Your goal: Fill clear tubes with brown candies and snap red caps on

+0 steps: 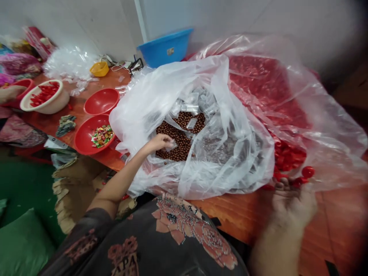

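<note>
clear container (pixel 171 144): i have it pinched in my left hand (pixel 160 141), over the brown balls (pixel 182 147) within the whitish plastic bag (pixel 140 92). well apart, my right hand (pixel 293 199) is palm up at the red pieces (pixel 308 172); i cannot tell whether it grips any.

Small clear container (pixel 171 144) at round brown beads (pixel 178 150); red caps (pixel 289 156) heaped beside white bag (pixel 227 180).
</note>
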Tool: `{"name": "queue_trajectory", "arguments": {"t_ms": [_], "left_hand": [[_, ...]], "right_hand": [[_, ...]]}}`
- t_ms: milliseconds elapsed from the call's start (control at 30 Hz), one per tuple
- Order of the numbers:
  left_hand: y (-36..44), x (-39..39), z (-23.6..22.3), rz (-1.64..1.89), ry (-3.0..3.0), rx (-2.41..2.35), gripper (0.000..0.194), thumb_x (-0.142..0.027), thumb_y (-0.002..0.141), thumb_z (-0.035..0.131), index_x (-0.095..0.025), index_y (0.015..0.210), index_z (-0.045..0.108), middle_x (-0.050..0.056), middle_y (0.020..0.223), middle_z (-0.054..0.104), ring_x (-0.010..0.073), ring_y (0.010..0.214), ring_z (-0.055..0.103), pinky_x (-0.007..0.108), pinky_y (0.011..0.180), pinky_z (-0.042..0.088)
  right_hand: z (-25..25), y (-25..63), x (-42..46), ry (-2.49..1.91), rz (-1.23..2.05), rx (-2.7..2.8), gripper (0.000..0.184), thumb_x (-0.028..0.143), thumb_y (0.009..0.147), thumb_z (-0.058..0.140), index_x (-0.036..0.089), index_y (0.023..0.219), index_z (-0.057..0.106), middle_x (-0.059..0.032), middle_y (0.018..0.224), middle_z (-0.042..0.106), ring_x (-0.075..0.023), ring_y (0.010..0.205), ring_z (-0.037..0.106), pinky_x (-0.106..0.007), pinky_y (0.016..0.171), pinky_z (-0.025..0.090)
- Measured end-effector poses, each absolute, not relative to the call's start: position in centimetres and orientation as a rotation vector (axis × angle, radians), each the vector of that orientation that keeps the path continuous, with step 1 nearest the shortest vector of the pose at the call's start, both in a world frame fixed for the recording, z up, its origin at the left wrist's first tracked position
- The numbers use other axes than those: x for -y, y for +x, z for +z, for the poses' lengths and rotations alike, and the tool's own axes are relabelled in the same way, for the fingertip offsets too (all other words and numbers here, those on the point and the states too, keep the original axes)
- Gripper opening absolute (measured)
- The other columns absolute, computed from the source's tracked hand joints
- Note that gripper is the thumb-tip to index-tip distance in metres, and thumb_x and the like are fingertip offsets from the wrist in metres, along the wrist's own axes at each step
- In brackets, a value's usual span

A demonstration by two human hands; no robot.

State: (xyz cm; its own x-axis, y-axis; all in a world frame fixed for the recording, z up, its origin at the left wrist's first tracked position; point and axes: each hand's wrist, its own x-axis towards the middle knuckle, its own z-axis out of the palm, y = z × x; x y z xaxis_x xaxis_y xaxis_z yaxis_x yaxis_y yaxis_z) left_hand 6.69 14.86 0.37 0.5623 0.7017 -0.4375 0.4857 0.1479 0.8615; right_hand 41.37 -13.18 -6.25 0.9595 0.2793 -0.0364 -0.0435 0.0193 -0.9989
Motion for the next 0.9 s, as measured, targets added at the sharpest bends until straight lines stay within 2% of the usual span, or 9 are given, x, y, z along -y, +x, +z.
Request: {"name": "queue_trajectory", "arguments": {"t_ms": [100,167,267,400,500,633,800,900], "left_hand": [[4.7,-14.2,-1.7,0.038,1.495,-1.233,0.016,-0.016,0.065,0.076,-0.012,0.078,0.070,-0.001,0.058,0.061,0.0084,0.048,0.052,0.019,0.047,0.041],[5.5,-14.2,-3.3,0.058,1.494,-1.258,0.016,-0.016,0.062,0.079,-0.013,0.076,0.071,-0.002,0.056,0.061,0.0079,0.048,0.051,0.018,0.045,0.040],[8.0,-14.6,-5.0,0.105,1.463,-1.213,0.017,-0.017,0.061,0.080,-0.013,0.073,0.070,-0.002,0.059,0.063,0.0085,0.051,0.055,0.018,0.048,0.044],[10.3,-15.1,-5.8,0.186,1.395,-1.132,0.019,-0.014,0.061,0.081,-0.010,0.067,0.063,-0.002,0.059,0.061,0.0090,0.053,0.057,0.021,0.054,0.050],[10.7,-14.9,-5.7,0.256,1.322,-1.082,0.021,-0.012,0.065,0.080,-0.010,0.074,0.061,-0.003,0.062,0.059,0.0082,0.056,0.058,0.024,0.062,0.053],[10.7,-14.1,-5.3,0.331,1.233,-1.026,0.029,-0.012,0.068,0.079,-0.011,0.088,0.059,-0.003,0.071,0.062,0.0067,0.061,0.060,0.027,0.071,0.055],[10.2,-13.6,-5.0,0.378,1.158,-0.982,0.043,-0.015,0.064,0.083,-0.014,0.098,0.057,-0.004,0.075,0.062,0.0081,0.063,0.061,0.030,0.071,0.055],[9.5,-13.5,-4.7,0.410,1.110,-0.978,0.045,-0.016,0.061,0.083,-0.015,0.100,0.061,-0.002,0.079,0.064,0.0101,0.069,0.063,0.030,0.071,0.055]], "right_hand": [[-4.8,40.1,12.8,-1.150,0.429,0.088,0.030,0.038,0.058,0.073,0.021,0.080,0.062,0.0016,0.078,0.054,-0.0095,0.066,0.051,-0.024,0.055,0.040],[-3.7,39.3,12.5,-1.044,0.477,0.074,0.032,0.030,0.055,0.077,0.021,0.085,0.067,0.0018,0.083,0.058,-0.0082,0.070,0.052,-0.022,0.056,0.038],[-2.0,38.1,12.5,-1.061,0.463,0.149,0.028,0.023,0.056,0.075,0.026,0.084,0.069,0.0017,0.089,0.063,-0.0093,0.073,0.055,-0.024,0.058,0.037],[0.2,36.7,13.0,-1.189,0.402,0.259,0.022,0.024,0.057,0.073,0.030,0.077,0.067,-0.0021,0.089,0.068,-0.0161,0.077,0.060,-0.032,0.062,0.037],[1.3,35.8,13.0,-1.299,0.384,0.270,0.024,0.026,0.053,0.073,0.031,0.075,0.064,-0.0051,0.084,0.069,-0.0198,0.076,0.061,-0.039,0.067,0.039],[1.7,34.7,12.1,-1.338,0.421,0.265,0.030,0.027,0.050,0.073,0.028,0.079,0.064,-0.0070,0.084,0.069,-0.0156,0.064,0.058,-0.042,0.071,0.043],[1.6,33.7,10.3,-1.300,0.517,0.288,0.059,0.020,0.043,0.080,0.029,0.099,0.062,-0.0011,0.081,0.068,-0.0136,0.059,0.060,-0.034,0.060,0.049],[1.3,33.0,9.4,-1.239,0.569,0.303,0.052,0.017,0.042,0.083,0.022,0.089,0.059,0.0013,0.078,0.066,-0.0120,0.063,0.063,-0.027,0.060,0.054]]}}
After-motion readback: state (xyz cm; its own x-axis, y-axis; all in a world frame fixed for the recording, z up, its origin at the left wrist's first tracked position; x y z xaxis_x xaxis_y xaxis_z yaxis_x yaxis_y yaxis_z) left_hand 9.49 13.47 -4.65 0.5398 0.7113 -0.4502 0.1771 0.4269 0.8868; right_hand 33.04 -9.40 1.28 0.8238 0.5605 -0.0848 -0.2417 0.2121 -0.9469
